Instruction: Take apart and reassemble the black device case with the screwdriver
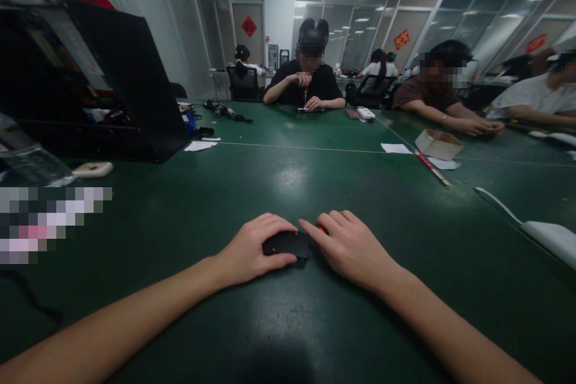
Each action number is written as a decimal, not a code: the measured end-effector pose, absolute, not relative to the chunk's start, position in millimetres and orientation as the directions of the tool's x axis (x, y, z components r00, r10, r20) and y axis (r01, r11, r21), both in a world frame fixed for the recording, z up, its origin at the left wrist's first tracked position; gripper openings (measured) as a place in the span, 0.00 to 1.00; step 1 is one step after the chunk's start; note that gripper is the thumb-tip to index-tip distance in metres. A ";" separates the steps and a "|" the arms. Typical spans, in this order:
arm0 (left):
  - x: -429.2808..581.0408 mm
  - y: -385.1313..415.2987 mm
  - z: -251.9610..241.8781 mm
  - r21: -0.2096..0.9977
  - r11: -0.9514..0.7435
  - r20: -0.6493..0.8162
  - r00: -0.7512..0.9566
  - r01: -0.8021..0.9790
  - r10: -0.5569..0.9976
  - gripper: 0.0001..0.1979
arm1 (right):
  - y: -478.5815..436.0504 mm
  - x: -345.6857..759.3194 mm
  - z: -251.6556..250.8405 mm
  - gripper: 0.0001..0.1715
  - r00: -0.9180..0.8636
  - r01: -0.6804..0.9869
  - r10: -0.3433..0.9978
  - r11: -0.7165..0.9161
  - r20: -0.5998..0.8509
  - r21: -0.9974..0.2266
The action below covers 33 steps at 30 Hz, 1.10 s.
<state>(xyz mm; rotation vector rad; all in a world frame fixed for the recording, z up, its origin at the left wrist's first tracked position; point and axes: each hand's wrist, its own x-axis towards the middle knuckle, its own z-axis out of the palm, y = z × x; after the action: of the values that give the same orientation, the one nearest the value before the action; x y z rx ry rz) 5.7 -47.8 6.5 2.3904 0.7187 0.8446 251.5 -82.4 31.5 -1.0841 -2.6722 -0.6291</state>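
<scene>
Head view, near centre: we find the left hand (246, 250) clamped on a black device (288, 244), fingers curled over its far edge and thumb pressed along its near edge. The device lies flat on the green table (288, 324), directly in front of us, between both hands. The right hand (351, 247) rests just beside it, fingers extended and close together, with the index fingertip touching the device's right end. A small orange-red part (321, 229) shows beneath those fingers. The thumb is hidden, so we cannot tell whether the hand grips that part or only covers it. Caution, in our judgement: the table looks smooth and glossy, so the device could slide if the left-hand clamp slackens under a push from the right. The orange-red part is small and could roll away unnoticed in the dim light. Containers, from the left: an open black case (112, 84) stands with its lid raised, holding dim clutter we cannot identify. A clear plastic bottle (31, 162) sits near it, contents not discernible. Well to the right, a small cardboard box (438, 144) sits beside a red-and-white stick (432, 169), its contents too small to make out.
</scene>
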 end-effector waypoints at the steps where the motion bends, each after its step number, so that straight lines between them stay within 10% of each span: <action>1: 3.3 -46.1 7.9 0.616 -0.726 0.395 0.678 0.305 0.620 0.21 | -82.1 251.8 30.5 0.21 -0.719 0.694 0.612 0.648 0.328 0.312; 33: -16.8 -26.4 14.7 0.818 -0.469 0.099 0.721 0.333 0.686 0.25 | -76.7 256.2 28.1 0.16 -0.767 0.633 0.515 0.706 0.382 0.318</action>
<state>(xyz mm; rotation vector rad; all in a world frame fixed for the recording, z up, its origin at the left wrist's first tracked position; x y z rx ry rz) -16.8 -26.4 14.7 2.0864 0.7710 0.5348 256.2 -76.7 28.1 -0.9106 -2.6502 -0.6371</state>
